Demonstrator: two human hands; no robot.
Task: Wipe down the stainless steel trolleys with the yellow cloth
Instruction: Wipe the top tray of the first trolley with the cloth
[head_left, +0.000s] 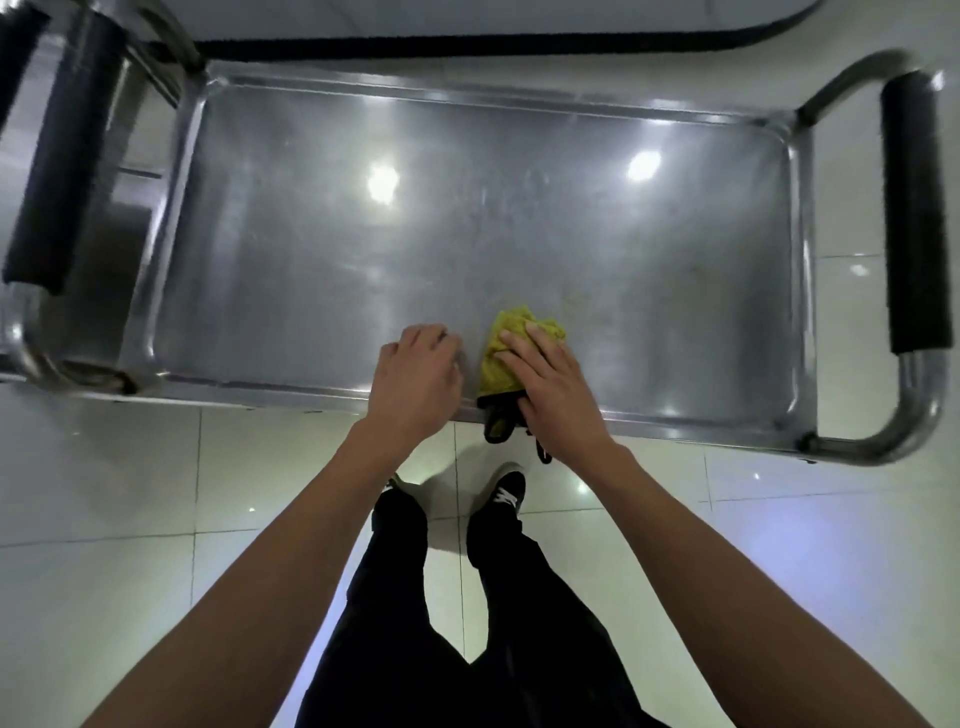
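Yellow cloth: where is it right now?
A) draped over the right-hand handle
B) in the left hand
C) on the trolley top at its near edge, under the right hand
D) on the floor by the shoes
C: the right hand presses the cloth onto the trolley top by the near rim.

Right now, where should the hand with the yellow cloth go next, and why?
Probably push the yellow cloth away from you, up the trolley top. The right hand presses it flat near the close edge, so most of the steel lies ahead. The left hand rests beside it.
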